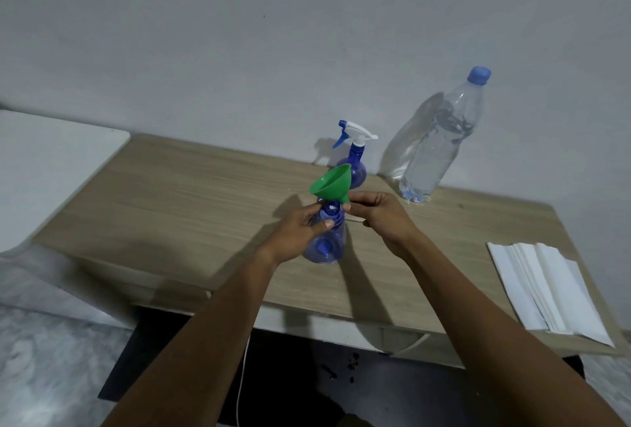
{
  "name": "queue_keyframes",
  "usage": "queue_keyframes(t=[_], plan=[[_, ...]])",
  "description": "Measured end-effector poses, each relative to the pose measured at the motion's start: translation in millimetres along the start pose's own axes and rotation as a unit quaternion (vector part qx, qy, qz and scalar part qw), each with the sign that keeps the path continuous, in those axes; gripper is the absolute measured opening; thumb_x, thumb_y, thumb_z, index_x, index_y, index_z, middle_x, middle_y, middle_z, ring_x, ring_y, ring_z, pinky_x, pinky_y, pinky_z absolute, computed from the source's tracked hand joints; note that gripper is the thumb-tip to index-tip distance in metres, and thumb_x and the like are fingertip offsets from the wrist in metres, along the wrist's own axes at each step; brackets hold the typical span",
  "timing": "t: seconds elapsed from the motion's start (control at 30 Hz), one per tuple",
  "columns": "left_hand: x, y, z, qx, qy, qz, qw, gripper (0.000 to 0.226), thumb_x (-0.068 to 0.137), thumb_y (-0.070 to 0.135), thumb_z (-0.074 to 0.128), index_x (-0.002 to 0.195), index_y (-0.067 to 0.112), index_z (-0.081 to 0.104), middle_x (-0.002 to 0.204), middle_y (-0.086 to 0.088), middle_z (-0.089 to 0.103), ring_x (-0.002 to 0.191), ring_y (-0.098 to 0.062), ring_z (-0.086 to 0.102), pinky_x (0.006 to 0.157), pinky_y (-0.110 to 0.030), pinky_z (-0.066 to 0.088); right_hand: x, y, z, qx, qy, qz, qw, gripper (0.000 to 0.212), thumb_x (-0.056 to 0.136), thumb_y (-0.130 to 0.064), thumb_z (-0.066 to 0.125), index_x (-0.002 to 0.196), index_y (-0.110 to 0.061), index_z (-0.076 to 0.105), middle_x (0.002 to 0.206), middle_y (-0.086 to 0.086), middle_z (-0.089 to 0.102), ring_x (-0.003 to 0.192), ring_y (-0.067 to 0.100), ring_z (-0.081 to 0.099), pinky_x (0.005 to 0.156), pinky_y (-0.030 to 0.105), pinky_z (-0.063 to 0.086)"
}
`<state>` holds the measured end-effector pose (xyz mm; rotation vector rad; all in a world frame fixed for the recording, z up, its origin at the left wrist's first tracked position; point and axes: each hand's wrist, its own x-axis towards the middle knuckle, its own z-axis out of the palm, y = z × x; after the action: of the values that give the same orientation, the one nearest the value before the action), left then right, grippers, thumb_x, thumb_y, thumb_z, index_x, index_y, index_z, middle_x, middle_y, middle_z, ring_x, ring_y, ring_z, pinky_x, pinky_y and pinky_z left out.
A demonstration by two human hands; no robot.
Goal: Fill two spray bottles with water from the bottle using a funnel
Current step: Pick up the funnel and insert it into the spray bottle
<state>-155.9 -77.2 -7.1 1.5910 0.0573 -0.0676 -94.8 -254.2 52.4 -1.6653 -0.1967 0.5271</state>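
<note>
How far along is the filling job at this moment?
Done: the near spray bottle has its head off. In hand: the left hand holds it, and the right hand holds the green funnel tilted at its neck. Left: the water bottle is capped, and the far spray bottle has its head on.

bare desk left, spray bottle and water bottle behind

I see two long, slim forearms, bare from the frame's bottom edge to the wrists. My left hand and right hand are bare too; a short thumbnail shows on the left.
</note>
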Motion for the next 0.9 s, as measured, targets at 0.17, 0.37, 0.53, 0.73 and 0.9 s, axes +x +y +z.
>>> queue_keyframes(t=[0.17, 0.37, 0.53, 0.73, 0.9], plan=[[-0.6, -0.2, 0.3, -0.015, 0.0, 0.0, 1.0, 0.035, 0.097, -0.001, 0.06, 0.117, 0.027, 0.065, 0.114, 0.007, 0.072, 0.105, -0.002, 0.068, 0.09, -0.021, 0.052, 0.4, -3.0, 4.0, -0.009, 0.009, -0.007, 1.0, 0.025, 0.088, 0.003, 0.071, 0.113, 0.002, 0.073, 0.086, -0.006, 0.078, 0.073, -0.004, 0.07, 0.059, 0.006, 0.047], [-0.7, 0.4, 1.5, -0.029, -0.007, 0.009, 1.0, 0.044, 0.097, -0.006, 0.057, 0.128, 0.025, 0.056, 0.12, 0.005, 0.068, 0.103, 0.006, 0.065, 0.091, -0.015, 0.05, 3.2, -2.1, 9.2, 0.021, 0.045, -0.032, 0.998, 0.015, 0.089, 0.004, 0.071, 0.09, -0.011, 0.072, 0.067, -0.018, 0.073, 0.062, -0.01, 0.064, 0.057, 0.004, 0.045], [0.5, -2.6, 1.4, -0.041, -0.004, 0.008, 0.999, 0.044, 0.097, -0.004, 0.058, 0.128, 0.026, 0.057, 0.12, 0.005, 0.068, 0.107, 0.002, 0.065, 0.094, -0.019, 0.051, 5.5, -0.9, 12.1, 0.025, 0.055, -0.047, 0.997, 0.009, 0.087, 0.006, 0.071, 0.091, -0.002, 0.072, 0.066, -0.013, 0.073, 0.061, -0.007, 0.062, 0.058, 0.007, 0.045], [-1.1, -2.0, 2.5, -0.048, 0.004, 0.003, 0.999, 0.044, 0.097, -0.002, 0.059, 0.124, 0.032, 0.06, 0.114, 0.015, 0.073, 0.109, 0.0, 0.066, 0.094, -0.02, 0.051, 6.1, -0.6, 10.5, 0.026, 0.053, -0.051, 0.997, 0.017, 0.088, 0.005, 0.072, 0.104, 0.011, 0.069, 0.067, -0.012, 0.072, 0.059, -0.007, 0.063, 0.056, 0.006, 0.045], [-1.4, -1.7, 2.6, -0.05, -0.001, 0.006, 0.999, 0.043, 0.097, -0.004, 0.058, 0.128, 0.027, 0.059, 0.117, 0.01, 0.072, 0.11, -0.002, 0.065, 0.095, -0.021, 0.051, 4.1, -1.7, 11.3, 0.03, 0.041, -0.042, 0.998, 0.016, 0.087, 0.005, 0.072, 0.103, 0.006, 0.071, 0.068, -0.012, 0.073, 0.06, -0.007, 0.064, 0.056, 0.006, 0.045]])
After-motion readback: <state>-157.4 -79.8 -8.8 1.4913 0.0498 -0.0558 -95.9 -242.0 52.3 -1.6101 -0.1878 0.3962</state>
